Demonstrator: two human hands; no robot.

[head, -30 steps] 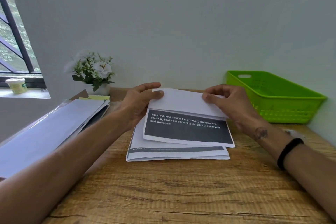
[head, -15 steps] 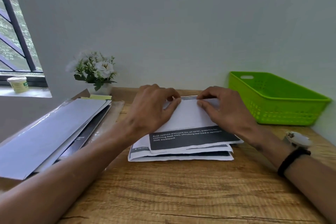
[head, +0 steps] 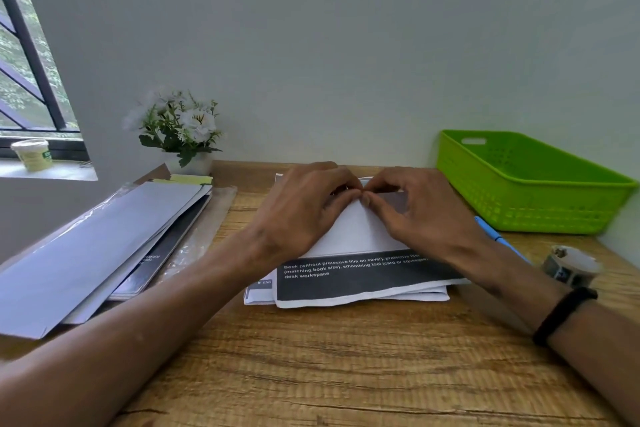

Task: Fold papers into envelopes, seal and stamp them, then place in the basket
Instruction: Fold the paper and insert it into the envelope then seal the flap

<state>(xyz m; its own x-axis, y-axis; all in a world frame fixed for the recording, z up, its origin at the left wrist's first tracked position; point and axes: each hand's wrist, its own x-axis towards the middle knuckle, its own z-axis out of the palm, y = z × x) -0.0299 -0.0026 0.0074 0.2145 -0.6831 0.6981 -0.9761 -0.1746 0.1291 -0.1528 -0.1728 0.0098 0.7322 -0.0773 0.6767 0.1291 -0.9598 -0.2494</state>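
Item: sheet (head: 349, 236), folded, lying atop stack (head: 408, 295), mid-desk, long axis running left-right.
I'm seeing both hands pressing far fold: left hand (head: 304, 215) and right hand (head: 415, 215) meeting fingertip to fingertip at crease centre, fingers curled, pinching paper edge.
Next move, I'm judging: fingers running outward along crease; both hands equally near.
Basket (head: 519, 204): far right, against wall, nearer right hand.
Envelopes (head: 86, 246): left.
Desk (head: 346, 374): wood, grained. Wall close behind.
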